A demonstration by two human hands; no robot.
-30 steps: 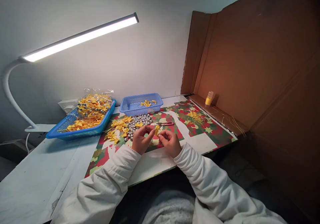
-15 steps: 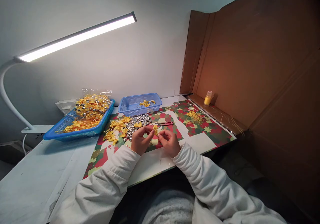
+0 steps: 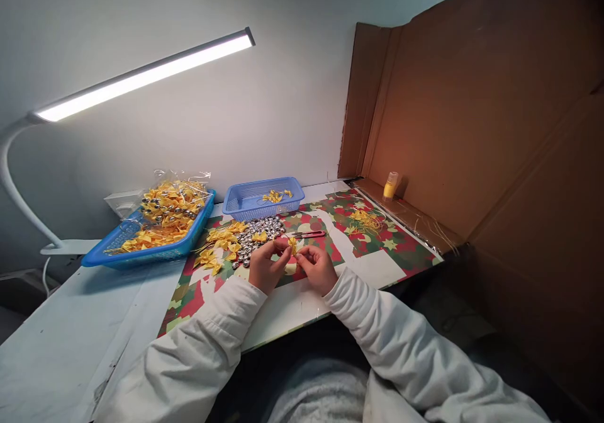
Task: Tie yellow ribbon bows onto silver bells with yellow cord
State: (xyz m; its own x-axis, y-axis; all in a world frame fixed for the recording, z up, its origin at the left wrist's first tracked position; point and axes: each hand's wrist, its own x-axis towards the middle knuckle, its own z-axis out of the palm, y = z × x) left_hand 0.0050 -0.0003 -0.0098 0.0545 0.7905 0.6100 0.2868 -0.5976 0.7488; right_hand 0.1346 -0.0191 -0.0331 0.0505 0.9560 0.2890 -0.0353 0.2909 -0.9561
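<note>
Between my fingertips, above the patterned board, is a small yellow ribbon bow point(image 3: 292, 244). My left hand point(image 3: 270, 264) pinches it from the left, and my right hand point(image 3: 317, 267) pinches its lower right side; the fingers hide part of it. Just beyond my hands lies a pair of thread snips point(image 3: 309, 234) with a reddish handle. Silver bells point(image 3: 257, 229) are heaped past my left hand, and one loose bow rests on them. More yellow bows point(image 3: 218, 244) are spread to the left of the bells.
A blue basket point(image 3: 101, 260) on the left holds yellow bows and bagged pieces with bells. Behind sits a lighter blue basket point(image 3: 236, 209) with a few bows. Yellow cords point(image 3: 365, 220) lie on the right, near a small yellow-filled bottle point(image 3: 390, 186). Cardboard point(image 3: 434, 114) walls the right side.
Both hands stay at nearly the same spot, still pinching the bow, with only slight finger movement. The whole view has shifted a little.
</note>
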